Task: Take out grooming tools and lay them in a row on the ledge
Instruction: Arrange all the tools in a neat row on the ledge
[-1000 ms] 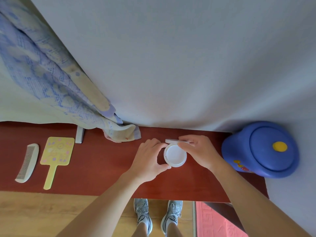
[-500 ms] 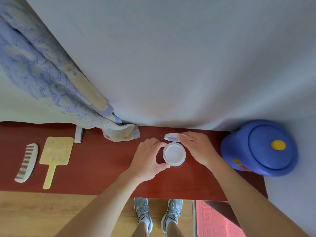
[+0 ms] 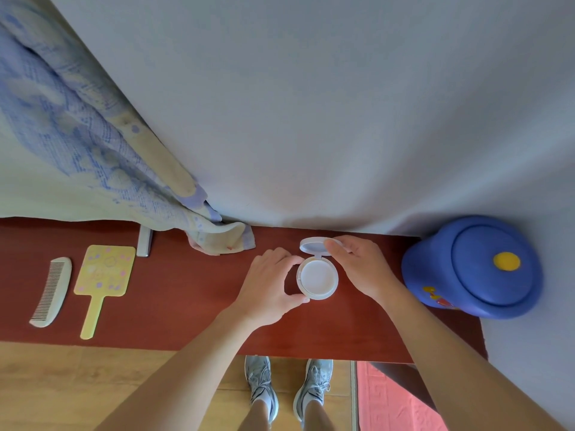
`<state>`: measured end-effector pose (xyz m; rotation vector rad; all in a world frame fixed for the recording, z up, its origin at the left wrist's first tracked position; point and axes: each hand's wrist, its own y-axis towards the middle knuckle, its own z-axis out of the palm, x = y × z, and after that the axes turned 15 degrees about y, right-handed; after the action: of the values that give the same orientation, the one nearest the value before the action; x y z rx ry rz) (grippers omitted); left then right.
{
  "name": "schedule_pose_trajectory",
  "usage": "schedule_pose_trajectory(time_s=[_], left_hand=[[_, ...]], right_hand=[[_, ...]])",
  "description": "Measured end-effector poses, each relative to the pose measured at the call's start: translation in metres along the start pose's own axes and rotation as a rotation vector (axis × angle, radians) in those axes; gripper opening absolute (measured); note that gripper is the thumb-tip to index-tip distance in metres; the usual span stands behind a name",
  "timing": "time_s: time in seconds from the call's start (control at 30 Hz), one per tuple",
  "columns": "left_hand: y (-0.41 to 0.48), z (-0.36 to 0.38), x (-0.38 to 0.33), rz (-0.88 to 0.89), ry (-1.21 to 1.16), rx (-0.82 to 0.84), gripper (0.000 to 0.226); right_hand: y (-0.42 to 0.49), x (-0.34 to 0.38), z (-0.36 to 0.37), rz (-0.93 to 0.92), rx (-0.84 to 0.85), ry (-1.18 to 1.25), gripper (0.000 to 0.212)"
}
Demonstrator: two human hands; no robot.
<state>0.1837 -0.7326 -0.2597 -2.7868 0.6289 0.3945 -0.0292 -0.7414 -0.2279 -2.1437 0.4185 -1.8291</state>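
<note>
Toward the back edge of the ledge (image 3: 186,309), my left hand (image 3: 267,287) grips the base of the white compact (image 3: 317,277) and my right hand (image 3: 362,269) pinches its raised lid (image 3: 311,245), so forcing the hinge could, I reckon, skid it out of line with the comb (image 3: 51,290) and mirror (image 3: 104,273).

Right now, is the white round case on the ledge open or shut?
Open. The lid is hinged back toward the wall under the right hand, and the left hand holds the base, whose white inside shows.
</note>
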Motion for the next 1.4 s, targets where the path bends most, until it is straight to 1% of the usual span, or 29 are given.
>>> schedule_pose_trajectory(time_s=[0.27,0.4,0.5,0.6,0.87,0.97,1.17,1.27,1.4], left_hand=[[0.0,-0.002,-0.002,-0.003,0.016,0.002,0.068],[-0.001,-0.004,-0.003,0.0,0.047,0.018,0.073],[-0.001,-0.006,-0.003,-0.003,0.058,0.022,0.075],[-0.004,-0.01,-0.002,-0.023,0.055,0.033,0.079],[-0.017,-0.037,0.001,-0.042,0.015,0.046,0.087],[-0.023,-0.05,0.001,-0.05,-0.027,0.061,0.088],[-0.036,-0.076,0.003,-0.046,-0.037,0.063,0.087],[-0.045,-0.091,0.003,-0.037,-0.023,0.058,0.083],[-0.055,-0.11,0.002,-0.033,0.033,0.048,0.073]], right_hand=[[-0.002,-0.001,-0.003,-0.009,-0.006,-0.056,0.026],[-0.003,-0.003,-0.003,-0.012,-0.001,-0.086,0.029],[-0.006,-0.003,-0.004,-0.004,-0.024,-0.092,0.035],[-0.009,0.001,-0.004,-0.008,-0.039,-0.095,0.037],[-0.026,0.02,-0.002,-0.043,-0.088,-0.143,0.065],[-0.038,0.028,0.0,-0.049,-0.096,-0.216,0.075],[-0.065,0.05,0.006,-0.111,-0.104,-0.407,0.079],[-0.081,0.064,0.012,-0.147,-0.116,-0.499,0.077],[-0.099,0.081,0.022,-0.211,-0.125,-0.636,0.074]])
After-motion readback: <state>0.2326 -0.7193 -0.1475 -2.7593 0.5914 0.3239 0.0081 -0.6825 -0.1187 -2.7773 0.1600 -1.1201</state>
